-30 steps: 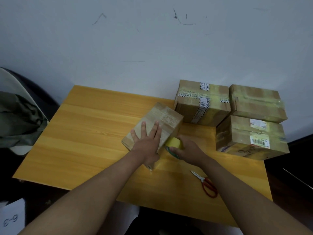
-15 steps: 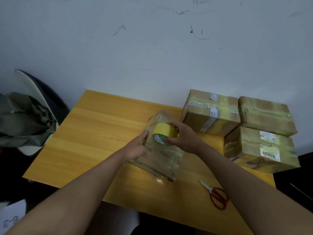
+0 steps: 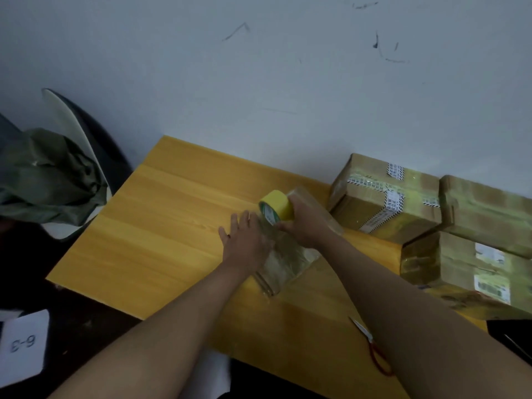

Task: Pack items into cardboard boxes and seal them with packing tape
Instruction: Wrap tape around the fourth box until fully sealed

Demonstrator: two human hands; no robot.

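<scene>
At frame centre, the left hand (image 3: 244,240) lies flat, fingers spread, on a glossy tape-wrapped box (image 3: 288,254); the right hand (image 3: 305,223) grips a yellow tape roll (image 3: 276,207) above it. Three taped cardboard boxes (image 3: 385,203) crowd the right; red-handled scissors (image 3: 374,347) lie lower right on the wooden table (image 3: 161,226).

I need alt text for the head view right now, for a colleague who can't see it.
A person's right hand grips a yellow roll of packing tape on a small tape-wrapped cardboard box, while the left hand lies flat on it. Three sealed cardboard boxes and red-handled scissors sit on the yellow wooden table.
</scene>
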